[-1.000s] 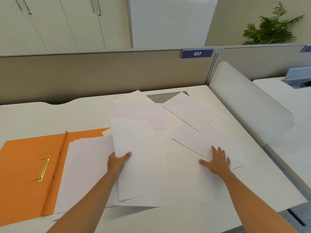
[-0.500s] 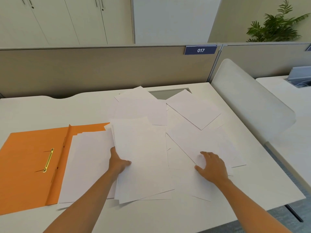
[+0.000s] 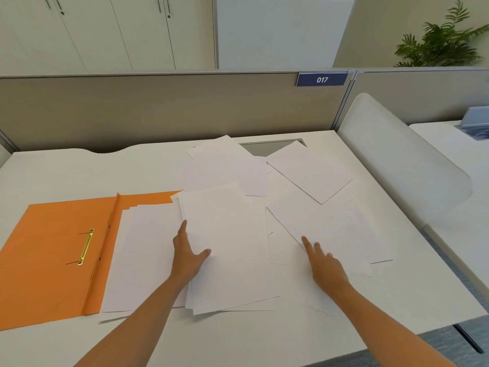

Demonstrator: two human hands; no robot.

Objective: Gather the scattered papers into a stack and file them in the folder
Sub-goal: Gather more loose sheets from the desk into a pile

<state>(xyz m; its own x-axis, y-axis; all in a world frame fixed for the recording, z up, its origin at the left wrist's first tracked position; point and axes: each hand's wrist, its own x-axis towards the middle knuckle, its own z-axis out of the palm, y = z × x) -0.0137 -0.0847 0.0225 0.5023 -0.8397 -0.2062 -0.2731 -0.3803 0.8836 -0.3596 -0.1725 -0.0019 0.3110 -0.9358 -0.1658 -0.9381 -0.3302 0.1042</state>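
Now the right hand (image 3: pixel 324 263) has drawn back toward 5 o'clock, fingers (image 3: pixel 308 243) straight, flat on a loose sheet (image 3: pixel 333 223) and gripping nothing; the left hand (image 3: pixel 189 254) still pinches the gathered stack (image 3: pixel 227 234) (thumb on top) beside the open folder (image 3: pixel 53 260) at 9 o'clock. Gathering continues.

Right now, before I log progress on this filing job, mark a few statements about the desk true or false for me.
1. The orange folder lies open on the desk. True.
2. The left hand rests on the gold fastener. False: it holds a paper stack, thumb on top.
3. The right hand reaches onto a loose sheet with straight fingers. True.
4. The partition sign reads 071. False: it reads 017.
5. Every paper is gathered into one stack. False: sheets lie scattered beyond the hands.
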